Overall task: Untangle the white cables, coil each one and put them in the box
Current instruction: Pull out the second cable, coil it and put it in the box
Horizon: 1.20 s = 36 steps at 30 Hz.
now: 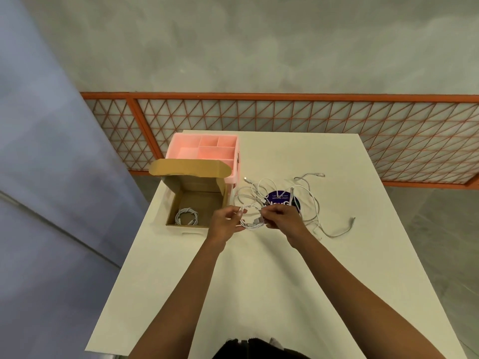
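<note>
Pinching white cable [251,224], left hand [225,224] beside right hand [283,219].

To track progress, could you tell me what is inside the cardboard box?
One coiled white cable lies on the cardboard box floor; the floor beside its near wall is hidden.

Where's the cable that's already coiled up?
In the head view, the coiled cable lies inside the open cardboard box, left of the left hand, nearer than the pink organizer.
</note>
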{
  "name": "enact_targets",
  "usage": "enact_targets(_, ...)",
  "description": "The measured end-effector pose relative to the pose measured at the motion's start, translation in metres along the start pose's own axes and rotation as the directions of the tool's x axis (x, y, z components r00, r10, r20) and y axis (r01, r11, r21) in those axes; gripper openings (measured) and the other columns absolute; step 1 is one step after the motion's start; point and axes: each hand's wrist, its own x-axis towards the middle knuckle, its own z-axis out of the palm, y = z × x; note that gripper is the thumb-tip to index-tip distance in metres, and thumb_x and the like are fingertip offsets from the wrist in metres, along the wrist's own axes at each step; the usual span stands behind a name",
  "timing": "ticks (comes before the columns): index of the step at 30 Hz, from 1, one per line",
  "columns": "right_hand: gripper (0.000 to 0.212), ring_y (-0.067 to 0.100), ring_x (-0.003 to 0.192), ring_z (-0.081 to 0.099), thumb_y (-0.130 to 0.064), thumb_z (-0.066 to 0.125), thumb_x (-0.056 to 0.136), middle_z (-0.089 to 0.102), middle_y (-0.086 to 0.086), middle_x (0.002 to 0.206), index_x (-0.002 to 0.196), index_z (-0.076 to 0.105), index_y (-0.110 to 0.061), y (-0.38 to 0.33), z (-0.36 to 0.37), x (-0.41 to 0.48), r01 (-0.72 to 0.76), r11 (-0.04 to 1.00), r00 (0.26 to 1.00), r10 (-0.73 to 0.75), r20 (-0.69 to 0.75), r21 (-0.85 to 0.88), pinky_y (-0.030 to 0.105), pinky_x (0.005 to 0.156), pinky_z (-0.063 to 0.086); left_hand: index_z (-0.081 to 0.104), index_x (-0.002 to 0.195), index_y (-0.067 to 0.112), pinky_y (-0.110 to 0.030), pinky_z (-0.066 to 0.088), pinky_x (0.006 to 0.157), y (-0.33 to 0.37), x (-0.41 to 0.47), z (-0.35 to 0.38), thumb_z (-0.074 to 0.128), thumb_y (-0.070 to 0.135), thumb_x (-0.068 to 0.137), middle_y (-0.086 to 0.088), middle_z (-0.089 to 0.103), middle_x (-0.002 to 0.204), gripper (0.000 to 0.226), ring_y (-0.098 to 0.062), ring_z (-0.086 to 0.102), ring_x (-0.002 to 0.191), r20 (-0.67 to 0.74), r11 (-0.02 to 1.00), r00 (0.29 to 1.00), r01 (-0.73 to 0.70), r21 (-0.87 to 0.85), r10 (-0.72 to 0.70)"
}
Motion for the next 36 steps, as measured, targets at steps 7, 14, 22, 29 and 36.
enact_targets(7,0.006,0.022,0.061,0.061,0.001,0.066,0.083,0.066,0.015,0.073,0.088,0.068,0.0,0.002,0.063,0.017,-0.025,0.996,0.999,0.023,-0.024,-0.09,0.03,0.066,0.055,0.068,0.096,0.0,-0.017,0.053,0.049,-0.014,0.014,-0.06,0.069,0.005,0.084,-0.008,0.065,0.079,0.014,-0.019,0.063,0.069,-0.213,0.996,0.975,0.078,0.038,-0.069)
enact_targets(14,0.023,0.029,0.093,0.068,-0.006,0.052,0.09,0.072,0.015,0.098,0.104,0.071,-0.008,-0.003,0.107,0.048,-0.003,0.95,0.999,0.013,0.032,-0.314,0.043,0.091,0.053,0.069,0.083,-0.001,-0.02,0.048,0.047,-0.017,0.047,-0.1,0.074,0.001,0.079,-0.008,0.061,0.064,0.007,0.001,0.057,0.043,-0.3,0.99,0.954,0.015,0.138,0.028)
enact_targets(22,0.031,0.021,0.067,0.065,-0.011,0.041,0.097,0.07,0.018,0.103,0.119,0.062,-0.007,-0.016,0.122,0.068,-0.005,0.811,0.978,0.125,0.166,-0.585,0.018,0.054,0.05,0.074,0.08,0.004,-0.04,0.053,0.078,-0.036,0.089,-0.115,0.079,0.012,0.075,-0.016,0.07,0.082,0.011,-0.027,0.063,0.079,-0.269,0.891,0.963,0.094,0.443,0.032)
enact_targets(29,0.024,0.025,0.075,0.069,-0.012,0.046,0.096,0.067,0.015,0.099,0.112,0.06,-0.002,-0.023,0.14,0.076,0.059,0.632,0.932,0.242,0.27,-0.773,0.022,0.056,0.05,0.074,0.078,0.015,-0.031,0.05,0.07,-0.052,0.098,-0.121,0.081,0.026,0.073,-0.006,0.071,0.088,0.014,-0.024,0.065,0.086,-0.234,0.788,0.968,0.212,0.578,-0.089)
enact_targets(36,0.017,0.025,0.091,0.069,-0.01,0.055,0.092,0.073,0.013,0.095,0.105,0.062,-0.002,-0.022,0.153,0.07,0.139,0.416,0.923,0.275,0.27,-0.899,0.031,0.072,0.047,0.073,0.085,0.017,-0.031,0.049,0.068,-0.052,0.096,-0.113,0.077,0.03,0.078,-0.008,0.069,0.097,0.016,-0.027,0.064,0.088,-0.263,0.697,0.962,0.242,0.675,-0.08)
